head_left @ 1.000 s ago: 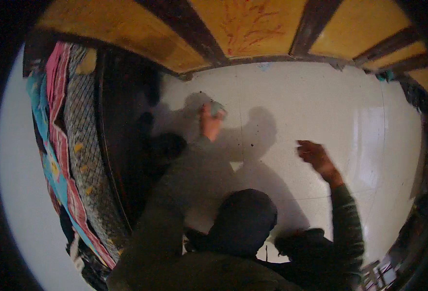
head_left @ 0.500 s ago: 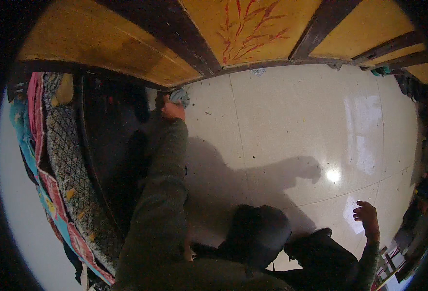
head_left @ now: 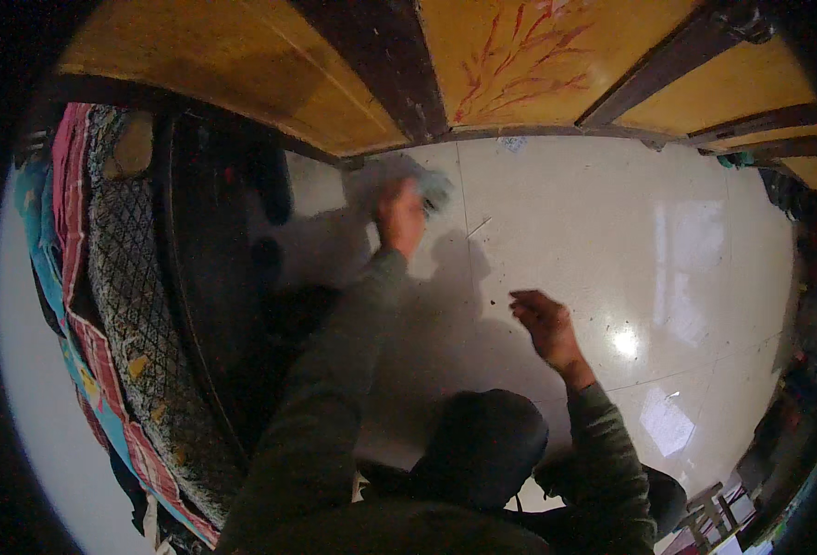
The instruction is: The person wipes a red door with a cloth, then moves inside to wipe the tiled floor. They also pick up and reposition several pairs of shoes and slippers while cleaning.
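Note:
My left hand [head_left: 401, 217] is blurred by motion, low over the tiled floor in front of the cabinet. It grips a crumpled grey-green cloth [head_left: 434, 190], which reaches past the fingers on the right side. Nearer to me and farther right, my right hand [head_left: 549, 328] hangs over the floor with loosely bent fingers, and nothing shows in it. A thin pale strip [head_left: 480, 228] and small dark crumbs [head_left: 493, 302] lie on the pale floor [head_left: 575, 231] between and beyond my hands.
A yellow cabinet [head_left: 519, 65] with dark frame strips runs along the far side. At the left stands a bed with a patterned mattress [head_left: 126, 240] and a dark side board [head_left: 200, 277]. A small patterned scrap [head_left: 512, 144] lies by the cabinet's base. Dark clutter lines the right.
My left hand and the cloth have moved right, away from the cabinet's foot and the bed. My right hand has swung in from the lower right toward the middle. The pale strip now shows.

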The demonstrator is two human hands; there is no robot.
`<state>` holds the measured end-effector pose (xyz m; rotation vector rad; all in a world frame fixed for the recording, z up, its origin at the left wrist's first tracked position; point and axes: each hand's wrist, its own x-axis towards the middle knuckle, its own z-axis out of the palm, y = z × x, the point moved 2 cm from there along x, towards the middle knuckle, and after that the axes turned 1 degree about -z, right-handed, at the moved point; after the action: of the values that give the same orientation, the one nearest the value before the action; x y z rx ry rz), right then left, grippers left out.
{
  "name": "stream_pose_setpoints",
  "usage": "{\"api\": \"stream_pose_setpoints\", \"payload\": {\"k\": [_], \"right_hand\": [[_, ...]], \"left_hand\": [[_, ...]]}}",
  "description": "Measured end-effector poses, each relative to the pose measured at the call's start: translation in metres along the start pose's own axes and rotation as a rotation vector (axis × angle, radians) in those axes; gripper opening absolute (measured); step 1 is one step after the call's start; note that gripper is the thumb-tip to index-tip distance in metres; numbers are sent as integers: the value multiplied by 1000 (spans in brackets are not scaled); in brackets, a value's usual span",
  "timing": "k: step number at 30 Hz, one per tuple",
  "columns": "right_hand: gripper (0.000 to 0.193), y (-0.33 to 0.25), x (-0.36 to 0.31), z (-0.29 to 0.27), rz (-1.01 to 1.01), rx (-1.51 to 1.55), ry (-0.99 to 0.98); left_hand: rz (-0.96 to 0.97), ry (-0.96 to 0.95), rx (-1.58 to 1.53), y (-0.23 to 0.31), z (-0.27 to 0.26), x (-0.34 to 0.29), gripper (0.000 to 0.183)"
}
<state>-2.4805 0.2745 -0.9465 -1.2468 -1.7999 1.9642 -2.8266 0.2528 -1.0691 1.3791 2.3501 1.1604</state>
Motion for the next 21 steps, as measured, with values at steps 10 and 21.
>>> {"api": "stream_pose_setpoints", "payload": {"k": [10, 21], "right_hand": [[20, 78, -99, 7, 312, 23, 85], [21, 110, -97, -9, 321, 76, 148]], "left_hand": [[-173, 97, 323, -63, 31, 68, 31], [-288, 115, -504, 39, 117, 0, 19]]}}
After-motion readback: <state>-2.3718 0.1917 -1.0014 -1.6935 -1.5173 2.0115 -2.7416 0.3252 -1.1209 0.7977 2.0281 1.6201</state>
